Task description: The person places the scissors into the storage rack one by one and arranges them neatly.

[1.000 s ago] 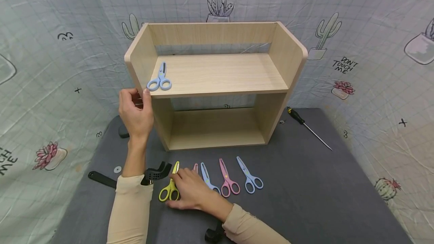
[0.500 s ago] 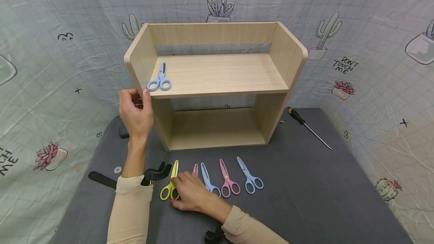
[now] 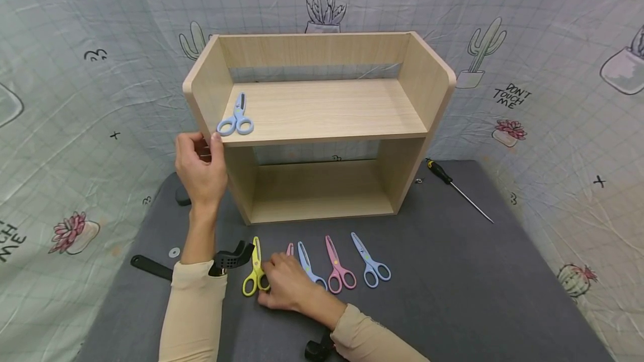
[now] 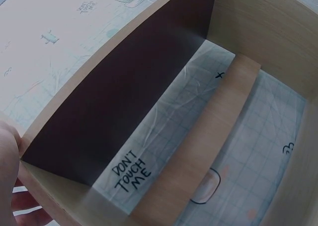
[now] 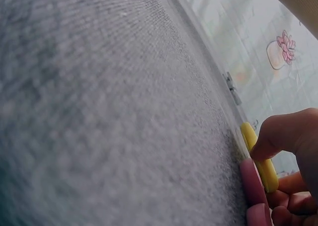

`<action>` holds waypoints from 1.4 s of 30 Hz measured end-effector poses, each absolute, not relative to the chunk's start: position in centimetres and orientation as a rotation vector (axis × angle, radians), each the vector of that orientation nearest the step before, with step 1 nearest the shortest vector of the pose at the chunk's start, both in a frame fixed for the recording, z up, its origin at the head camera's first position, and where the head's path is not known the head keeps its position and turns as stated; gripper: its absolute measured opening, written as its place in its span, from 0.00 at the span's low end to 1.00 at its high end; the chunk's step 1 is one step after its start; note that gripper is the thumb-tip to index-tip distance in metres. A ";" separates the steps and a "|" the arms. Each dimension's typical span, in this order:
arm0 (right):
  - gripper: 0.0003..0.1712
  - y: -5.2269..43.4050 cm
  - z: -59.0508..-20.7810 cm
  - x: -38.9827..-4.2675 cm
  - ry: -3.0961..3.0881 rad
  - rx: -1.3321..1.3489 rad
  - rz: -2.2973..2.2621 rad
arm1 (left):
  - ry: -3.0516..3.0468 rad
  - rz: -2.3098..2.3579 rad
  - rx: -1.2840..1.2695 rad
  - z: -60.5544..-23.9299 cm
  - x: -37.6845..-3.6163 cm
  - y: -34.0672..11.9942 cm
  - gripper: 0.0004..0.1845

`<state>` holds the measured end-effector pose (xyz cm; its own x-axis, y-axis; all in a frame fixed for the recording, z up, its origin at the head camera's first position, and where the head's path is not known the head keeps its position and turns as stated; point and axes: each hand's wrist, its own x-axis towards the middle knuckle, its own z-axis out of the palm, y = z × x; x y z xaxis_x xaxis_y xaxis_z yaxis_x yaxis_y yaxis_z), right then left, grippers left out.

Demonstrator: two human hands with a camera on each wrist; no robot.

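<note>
At the left side of a two-tier wooden shelf [image 3: 327,110], my left hand [image 3: 201,169] grips the side panel, thumb on its front edge and fingers behind. The left wrist view shows the thumb and fingers around that panel edge. My right hand [image 3: 284,284] is low over the table, pinching a handle loop of the yellow scissors [image 3: 254,272]. In the right wrist view the thumb lies on the yellow handle, beside pink handles [image 5: 253,181]. The pink scissors [image 3: 290,248] under my right hand are mostly hidden. Blue scissors [image 3: 236,119] lie on the upper board at its left front.
Right of my hand lie blue scissors [image 3: 308,261], pink scissors [image 3: 337,267] and more blue scissors [image 3: 369,261] in a row. A screwdriver [image 3: 453,183] rests right of the shelf. A black handle [image 3: 151,266] and a small white disc [image 3: 174,252] lie at left.
The yellow scissors have turned, their tip going left and their handles right. My right hand has shifted slightly to the right with them. My left hand stays on the shelf.
</note>
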<state>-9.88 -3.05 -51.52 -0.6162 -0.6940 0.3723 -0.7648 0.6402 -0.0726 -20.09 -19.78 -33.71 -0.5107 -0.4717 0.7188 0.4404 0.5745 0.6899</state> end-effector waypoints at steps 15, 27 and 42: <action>0.20 -2.6 -51.7 -10.4 -2.530 1.167 0.455 | -1.784 -1.114 0.027 -33.7 -20.1 -19.8 0.20; 0.21 -2.1 -51.3 -10.9 -2.595 1.256 0.530 | -1.782 -1.117 0.033 -33.7 -20.0 -19.7 0.20; 0.21 -0.6 -50.2 -11.5 -2.604 1.282 0.760 | -1.797 -1.096 0.019 -33.9 -20.3 -19.9 0.21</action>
<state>-11.49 -0.57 -50.15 -0.6268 -0.7025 0.3372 -0.7735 0.5089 -0.3777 -20.31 -19.94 -33.89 -0.5091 -0.4593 0.7279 0.4365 0.5911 0.6783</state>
